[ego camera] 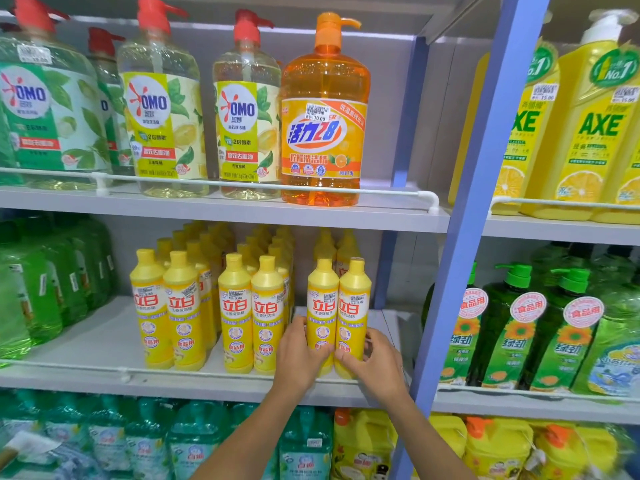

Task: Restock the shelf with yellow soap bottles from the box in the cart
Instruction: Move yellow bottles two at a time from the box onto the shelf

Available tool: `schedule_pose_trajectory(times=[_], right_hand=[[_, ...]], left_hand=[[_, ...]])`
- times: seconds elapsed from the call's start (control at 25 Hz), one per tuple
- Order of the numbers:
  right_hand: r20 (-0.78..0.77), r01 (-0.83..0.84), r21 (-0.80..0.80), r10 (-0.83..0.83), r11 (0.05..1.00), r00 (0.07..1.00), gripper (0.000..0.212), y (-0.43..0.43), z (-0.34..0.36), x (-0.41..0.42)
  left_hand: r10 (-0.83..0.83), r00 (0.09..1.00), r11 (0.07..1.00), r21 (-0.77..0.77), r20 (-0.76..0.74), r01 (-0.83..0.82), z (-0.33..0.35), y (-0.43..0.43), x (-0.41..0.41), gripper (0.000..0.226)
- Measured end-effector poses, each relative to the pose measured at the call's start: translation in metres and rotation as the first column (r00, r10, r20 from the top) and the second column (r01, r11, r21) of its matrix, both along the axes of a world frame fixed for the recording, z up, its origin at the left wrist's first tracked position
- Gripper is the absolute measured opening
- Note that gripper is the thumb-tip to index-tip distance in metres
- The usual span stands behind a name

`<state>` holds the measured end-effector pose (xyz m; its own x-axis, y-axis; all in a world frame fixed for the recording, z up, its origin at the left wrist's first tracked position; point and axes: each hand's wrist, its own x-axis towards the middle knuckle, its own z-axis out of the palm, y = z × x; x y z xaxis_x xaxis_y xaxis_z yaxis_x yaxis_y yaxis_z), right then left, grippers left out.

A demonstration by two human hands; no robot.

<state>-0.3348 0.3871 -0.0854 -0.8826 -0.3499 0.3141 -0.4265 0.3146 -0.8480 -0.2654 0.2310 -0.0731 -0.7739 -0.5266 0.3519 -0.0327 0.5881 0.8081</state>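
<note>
Yellow soap bottles stand in paired rows on the middle shelf point(104, 344). The rightmost front pair is a left bottle point(322, 299) and a right bottle point(354, 299), upright and touching. My left hand point(298, 355) grips the lower part of the left bottle, fingers curled round its front. My right hand point(375, 362) grips the lower part of the right bottle from the right side. Two more front pairs point(169, 310) point(252, 313) stand further left, with several bottles behind them. The box and cart are out of view.
Large pump bottles, among them an orange one point(323, 112), fill the upper shelf. Green bottles point(34, 289) crowd the middle shelf's left end. A blue upright post point(464, 237) bounds the bay on the right, with green and yellow bottles beyond. A white guard rail point(124, 372) runs along the shelf front.
</note>
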Motion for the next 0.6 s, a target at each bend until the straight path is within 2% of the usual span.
schedule_pose_trajectory(times=[0.08, 0.24, 0.36, 0.48, 0.6], right_hand=[[-0.002, 0.039, 0.086, -0.039, 0.996, 0.999, 0.062, -0.002, -0.003, -0.005], [0.082, -0.03, 0.131, 0.02, 0.991, 0.996, 0.062, -0.006, 0.001, -0.018], [0.085, 0.053, 0.176, -0.069, 0.983, 0.994, 0.064, -0.013, -0.004, -0.02], [0.015, 0.161, 0.251, -0.17, 0.954, 0.985, 0.06, -0.022, -0.006, -0.016], [0.032, 0.173, 0.238, -0.186, 0.956, 0.982, 0.055, -0.028, -0.007, -0.023]], left_hand=[[-0.008, 0.999, 1.0, 0.009, 0.033, 0.008, -0.01, -0.004, -0.003, 0.051], [0.023, 0.998, 1.0, 0.005, 0.05, -0.023, -0.013, -0.008, -0.012, 0.053], [0.026, 0.998, 0.999, -0.023, 0.062, -0.024, -0.017, -0.007, -0.019, 0.055], [-0.009, 0.995, 0.997, -0.078, 0.104, 0.018, -0.026, -0.009, -0.023, 0.054], [0.029, 0.992, 0.997, -0.08, 0.125, -0.019, -0.025, -0.012, -0.03, 0.051]])
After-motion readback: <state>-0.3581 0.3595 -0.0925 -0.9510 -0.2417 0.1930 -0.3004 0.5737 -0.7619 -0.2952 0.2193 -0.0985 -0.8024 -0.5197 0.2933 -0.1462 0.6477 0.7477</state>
